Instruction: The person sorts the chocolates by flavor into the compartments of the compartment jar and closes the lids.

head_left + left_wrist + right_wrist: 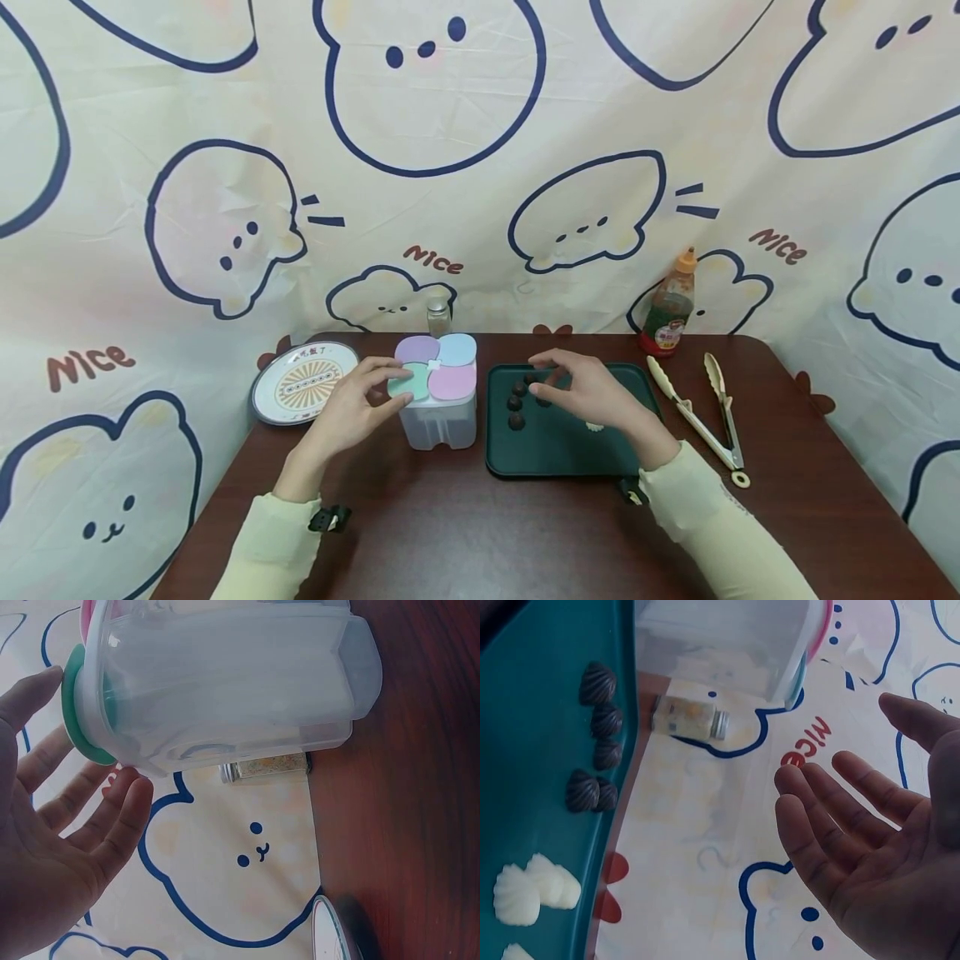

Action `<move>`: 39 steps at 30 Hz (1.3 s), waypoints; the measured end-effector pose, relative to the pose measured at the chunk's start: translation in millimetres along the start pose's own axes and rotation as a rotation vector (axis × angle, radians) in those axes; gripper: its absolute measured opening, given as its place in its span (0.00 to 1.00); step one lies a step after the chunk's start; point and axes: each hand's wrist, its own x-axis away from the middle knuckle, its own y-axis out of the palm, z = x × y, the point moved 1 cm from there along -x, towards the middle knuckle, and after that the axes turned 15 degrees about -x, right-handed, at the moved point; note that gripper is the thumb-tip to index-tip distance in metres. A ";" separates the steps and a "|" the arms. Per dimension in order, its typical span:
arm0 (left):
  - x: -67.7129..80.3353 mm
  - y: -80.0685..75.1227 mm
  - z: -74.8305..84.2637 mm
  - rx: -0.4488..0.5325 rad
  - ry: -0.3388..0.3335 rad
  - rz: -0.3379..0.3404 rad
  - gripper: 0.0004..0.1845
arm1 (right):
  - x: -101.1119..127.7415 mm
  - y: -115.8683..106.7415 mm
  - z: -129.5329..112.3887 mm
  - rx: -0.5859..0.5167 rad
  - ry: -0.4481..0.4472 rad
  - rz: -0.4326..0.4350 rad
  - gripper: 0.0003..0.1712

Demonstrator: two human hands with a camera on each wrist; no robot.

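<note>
My left hand is at the green lid of a clear storage box. Its thumb and fingers are spread at the lid's edges, and the lid lies flat on the box; in the left wrist view part of the index finger is hidden behind the lid. Over the green tray hovers my right hand, holding nothing, fingers apart. Several dark ridged, shell-shaped pieces lie on the tray, with white shell-shaped pieces near them.
Purple, blue and pink lids top the box's other compartments. A small spice jar stands behind it. Left is a patterned plate; right are tongs and a sauce bottle. A printed cloth hangs behind the table.
</note>
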 end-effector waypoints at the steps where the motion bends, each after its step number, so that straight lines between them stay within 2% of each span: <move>1: 0.1 0.2 0.0 0.000 -0.001 0.000 0.21 | -1.2 1.7 -0.5 0.000 -0.005 -0.001 0.25; 9: 1.2 0.8 1.1 -0.017 0.014 0.017 0.21 | -9.8 14.3 -2.0 -0.005 0.009 -0.016 0.24; 31: 2.4 -0.1 2.3 -0.019 0.009 0.012 0.22 | -25.3 46.1 -11.5 0.021 -0.025 -0.024 0.28; 39: 1.6 1.3 1.9 -0.015 0.007 0.006 0.23 | -30.6 57.1 -16.1 0.034 0.006 -0.014 0.30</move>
